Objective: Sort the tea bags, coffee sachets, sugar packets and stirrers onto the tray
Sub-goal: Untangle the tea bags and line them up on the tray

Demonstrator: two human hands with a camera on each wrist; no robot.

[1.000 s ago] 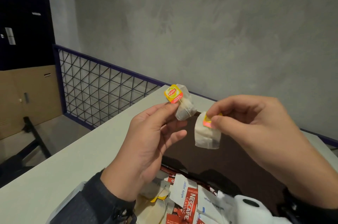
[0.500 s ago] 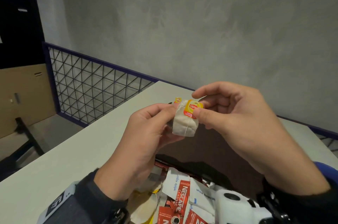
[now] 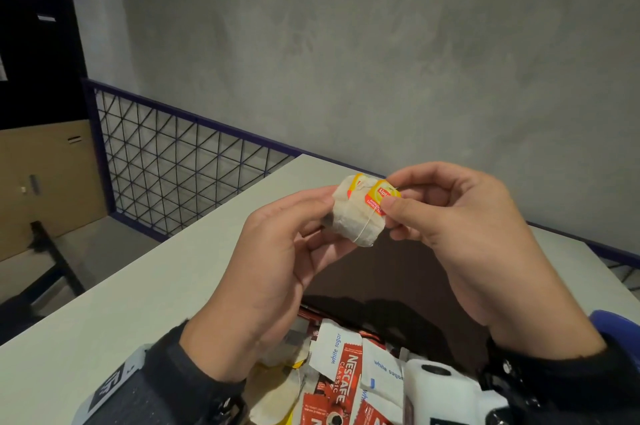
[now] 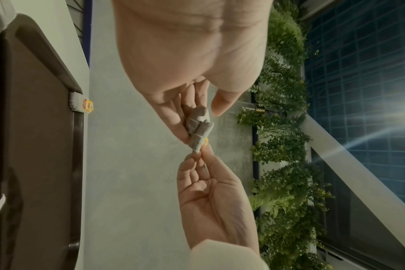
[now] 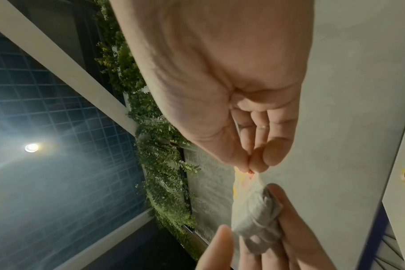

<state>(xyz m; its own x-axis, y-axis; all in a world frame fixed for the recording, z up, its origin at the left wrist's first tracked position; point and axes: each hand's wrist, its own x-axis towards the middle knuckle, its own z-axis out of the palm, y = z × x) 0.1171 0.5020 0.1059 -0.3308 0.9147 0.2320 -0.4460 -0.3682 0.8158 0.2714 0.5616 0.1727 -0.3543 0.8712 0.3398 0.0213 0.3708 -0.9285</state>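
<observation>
You are holding two tea bags (image 3: 358, 216) pressed together above the dark tray (image 3: 408, 282). Your left hand (image 3: 277, 272) is cradling them on its fingers, while your right hand (image 3: 464, 230) is pinching the yellow tag (image 3: 379, 197) in a thumb-and-finger grip. Coffee sachets (image 3: 349, 376) and sugar packets (image 3: 332, 348) are lying heaped at the tray's near edge.

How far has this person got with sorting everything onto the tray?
Barely started. One tea bag already lies at the far edge of the brown tray, which otherwise shows bare. In hand: the left hand and right hand hold two tea bags pressed together above it. Left: the mixed pile of coffee sachets and sugar packets nearest the person. No stirrers are visible.
</observation>
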